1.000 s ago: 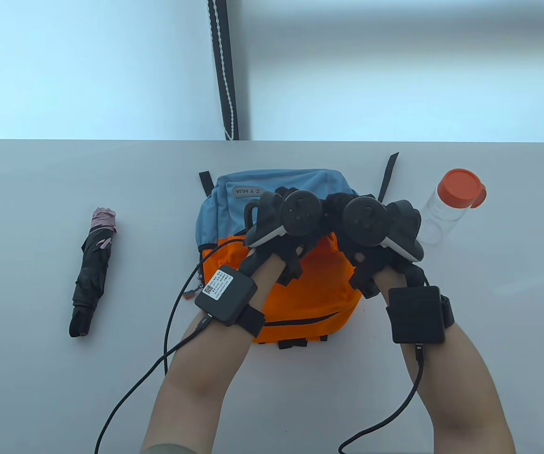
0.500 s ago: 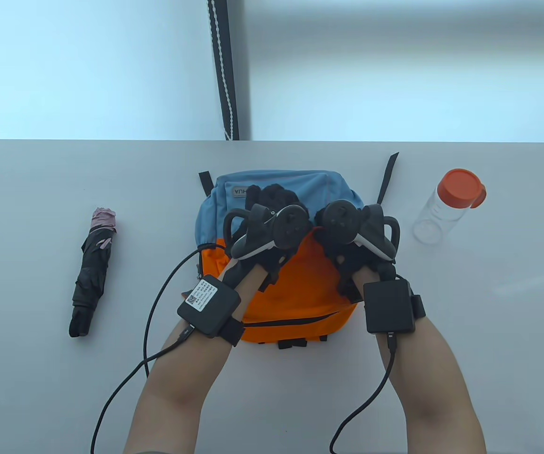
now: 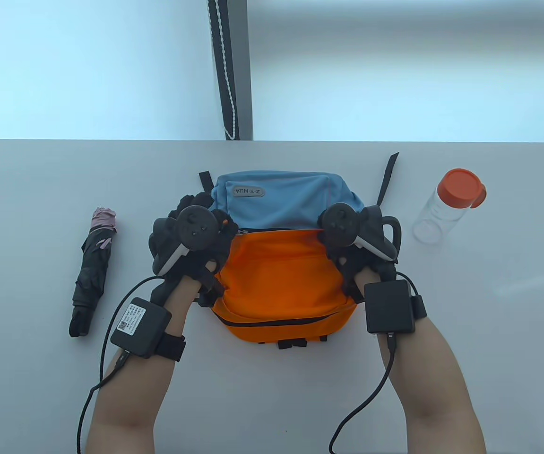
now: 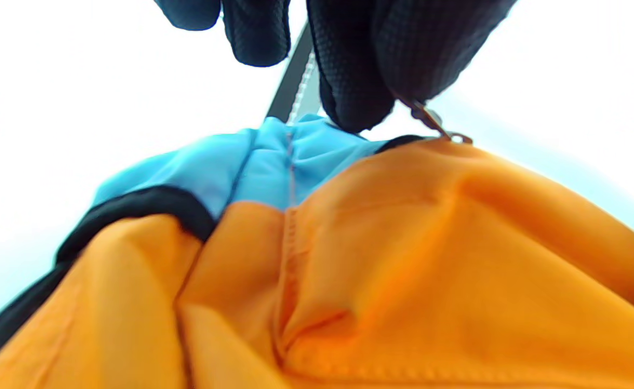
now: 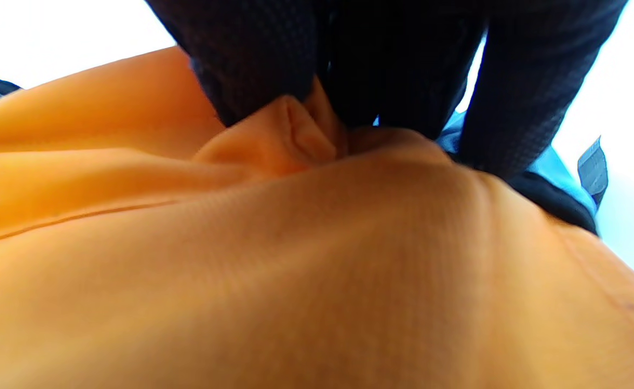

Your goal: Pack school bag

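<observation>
On the table (image 3: 40,189), blue-and-orange school bag (image 3: 281,274), flat, zipper pull (image 4: 430,119) pinched.

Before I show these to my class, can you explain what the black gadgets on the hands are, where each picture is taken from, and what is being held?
These are a person's gloved hands; the round black gadgets are motion trackers strapped on. One camera looks down at the table; the others sit on each wrist. A blue-and-orange backpack lies between a folded umbrella and a clear bottle. The left hand pinches a zipper pull; the right hand grips a fold of orange fabric.
</observation>
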`<action>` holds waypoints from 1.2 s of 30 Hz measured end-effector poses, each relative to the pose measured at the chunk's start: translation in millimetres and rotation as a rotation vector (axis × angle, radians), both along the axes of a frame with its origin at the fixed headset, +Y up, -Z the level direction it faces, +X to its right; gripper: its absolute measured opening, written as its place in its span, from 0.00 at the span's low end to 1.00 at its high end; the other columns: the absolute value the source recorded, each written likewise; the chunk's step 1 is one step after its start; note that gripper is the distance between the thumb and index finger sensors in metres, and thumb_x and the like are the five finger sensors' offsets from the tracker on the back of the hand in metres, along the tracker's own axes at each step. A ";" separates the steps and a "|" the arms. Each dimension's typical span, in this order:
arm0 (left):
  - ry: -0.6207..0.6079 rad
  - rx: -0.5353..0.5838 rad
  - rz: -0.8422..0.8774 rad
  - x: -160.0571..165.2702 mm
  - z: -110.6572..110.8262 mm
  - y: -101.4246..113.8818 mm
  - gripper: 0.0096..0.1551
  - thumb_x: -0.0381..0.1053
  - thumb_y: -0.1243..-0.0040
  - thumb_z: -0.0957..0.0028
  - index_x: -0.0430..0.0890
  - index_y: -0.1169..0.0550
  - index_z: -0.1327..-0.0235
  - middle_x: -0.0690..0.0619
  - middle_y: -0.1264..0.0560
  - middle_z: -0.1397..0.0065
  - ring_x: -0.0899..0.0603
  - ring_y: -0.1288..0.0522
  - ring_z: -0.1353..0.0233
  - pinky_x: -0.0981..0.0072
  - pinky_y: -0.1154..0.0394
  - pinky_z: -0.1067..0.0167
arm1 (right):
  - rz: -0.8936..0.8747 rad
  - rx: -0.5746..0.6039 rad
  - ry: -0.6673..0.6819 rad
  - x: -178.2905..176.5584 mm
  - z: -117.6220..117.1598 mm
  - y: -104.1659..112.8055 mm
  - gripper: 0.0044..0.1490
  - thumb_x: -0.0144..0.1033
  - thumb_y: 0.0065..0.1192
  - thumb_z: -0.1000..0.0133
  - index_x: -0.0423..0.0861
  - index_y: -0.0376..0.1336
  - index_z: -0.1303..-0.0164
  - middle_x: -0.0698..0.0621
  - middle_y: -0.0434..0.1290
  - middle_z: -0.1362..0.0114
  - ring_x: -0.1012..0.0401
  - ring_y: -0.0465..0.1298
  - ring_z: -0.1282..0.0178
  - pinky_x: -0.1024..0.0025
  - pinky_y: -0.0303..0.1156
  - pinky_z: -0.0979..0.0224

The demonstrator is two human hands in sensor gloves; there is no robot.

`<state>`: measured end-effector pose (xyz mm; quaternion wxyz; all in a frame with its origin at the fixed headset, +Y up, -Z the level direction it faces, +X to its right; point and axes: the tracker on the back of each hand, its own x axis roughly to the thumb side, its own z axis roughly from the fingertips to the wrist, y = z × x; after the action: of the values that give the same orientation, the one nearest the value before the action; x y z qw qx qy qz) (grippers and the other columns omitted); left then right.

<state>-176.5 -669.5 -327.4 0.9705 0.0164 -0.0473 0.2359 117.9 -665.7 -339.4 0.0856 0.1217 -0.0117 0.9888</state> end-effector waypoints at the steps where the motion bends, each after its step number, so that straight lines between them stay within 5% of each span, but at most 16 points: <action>1: 0.007 0.015 0.019 -1.4 -0.1 -0.8 0.21 0.51 0.38 0.45 0.40 0.15 0.49 0.24 0.38 0.17 0.17 0.47 0.20 0.14 0.50 0.33 | 0.006 0.005 -0.001 0.1 0.0 -0.4 0.26 0.30 0.74 0.47 0.42 0.71 0.38 0.34 0.77 0.24 0.35 0.81 0.27 0.36 0.87 0.38; 9: 0.091 -0.089 0.079 -18.1 -9.0 -19.8 0.22 0.50 0.39 0.45 0.38 0.17 0.46 0.25 0.35 0.19 0.17 0.44 0.21 0.15 0.47 0.33 | -0.021 0.006 -0.004 8.3 -1.3 -4.9 0.26 0.31 0.75 0.47 0.42 0.71 0.39 0.34 0.77 0.25 0.35 0.81 0.27 0.38 0.87 0.37; 12: 0.060 -0.037 -0.008 -18.6 -3.0 -14.8 0.33 0.52 0.41 0.44 0.37 0.28 0.29 0.24 0.38 0.17 0.17 0.44 0.20 0.16 0.46 0.32 | -0.047 -0.013 0.037 15.3 3.3 -0.8 0.31 0.32 0.76 0.46 0.40 0.70 0.33 0.33 0.76 0.23 0.34 0.78 0.25 0.35 0.82 0.35; 14: -0.018 0.033 -0.050 -22.9 6.3 -3.9 0.43 0.56 0.41 0.45 0.36 0.35 0.20 0.26 0.40 0.15 0.18 0.45 0.19 0.17 0.45 0.32 | -0.092 -0.074 0.102 24.7 11.0 3.7 0.42 0.37 0.74 0.45 0.36 0.63 0.22 0.29 0.70 0.18 0.29 0.71 0.21 0.28 0.73 0.31; 17: -0.236 0.112 -0.059 -24.8 31.6 14.9 0.42 0.58 0.40 0.45 0.42 0.32 0.19 0.33 0.38 0.13 0.22 0.46 0.17 0.19 0.44 0.30 | -0.118 -0.073 0.162 43.3 33.0 13.2 0.45 0.41 0.65 0.41 0.35 0.56 0.16 0.28 0.64 0.14 0.26 0.66 0.19 0.25 0.69 0.29; 20: -0.453 0.058 -0.061 -17.7 58.3 20.9 0.44 0.64 0.42 0.46 0.43 0.32 0.19 0.33 0.34 0.14 0.25 0.43 0.17 0.21 0.40 0.30 | -0.166 -0.118 0.284 57.0 61.0 13.0 0.49 0.47 0.59 0.40 0.37 0.51 0.13 0.27 0.57 0.11 0.24 0.60 0.16 0.22 0.65 0.28; 24: -0.629 -0.017 -0.155 1.5 85.8 8.4 0.52 0.69 0.44 0.48 0.42 0.38 0.15 0.31 0.38 0.13 0.24 0.46 0.17 0.21 0.42 0.29 | -0.101 -0.262 0.408 60.0 87.0 -6.5 0.64 0.60 0.60 0.45 0.39 0.38 0.11 0.25 0.39 0.09 0.20 0.47 0.15 0.17 0.57 0.26; 28: -0.687 -0.088 -0.307 21.4 96.6 -14.4 0.58 0.71 0.42 0.51 0.42 0.44 0.15 0.31 0.41 0.14 0.23 0.47 0.18 0.22 0.42 0.29 | -0.080 -0.434 0.443 52.6 94.4 -32.9 0.75 0.62 0.65 0.48 0.38 0.26 0.14 0.18 0.23 0.17 0.14 0.39 0.20 0.15 0.53 0.27; 30: -0.698 -0.090 -0.387 29.4 100.7 -22.6 0.54 0.70 0.40 0.51 0.48 0.42 0.16 0.34 0.41 0.14 0.24 0.45 0.18 0.23 0.40 0.29 | 0.004 -0.397 0.425 45.8 99.0 -41.7 0.77 0.59 0.66 0.46 0.29 0.25 0.18 0.18 0.21 0.19 0.15 0.38 0.20 0.16 0.54 0.27; 32: -0.642 -0.079 -0.436 34.4 103.1 -30.3 0.49 0.66 0.39 0.49 0.50 0.42 0.17 0.35 0.39 0.15 0.25 0.41 0.20 0.26 0.36 0.30 | 0.152 -0.230 0.377 36.2 107.3 -47.6 0.71 0.53 0.65 0.43 0.21 0.30 0.20 0.16 0.27 0.19 0.17 0.47 0.20 0.21 0.59 0.27; 36: -0.623 -0.088 -0.460 41.0 107.9 -46.2 0.42 0.61 0.38 0.47 0.51 0.36 0.20 0.37 0.38 0.17 0.25 0.40 0.21 0.27 0.32 0.32 | 0.382 -0.054 0.347 20.0 120.8 -58.4 0.59 0.44 0.58 0.39 0.18 0.36 0.23 0.10 0.36 0.21 0.19 0.60 0.21 0.26 0.68 0.30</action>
<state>-135.5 -715.8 -219.4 0.9370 -0.1086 -0.3320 0.0076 137.9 -724.1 -218.6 -0.0988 0.2872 0.0529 0.9513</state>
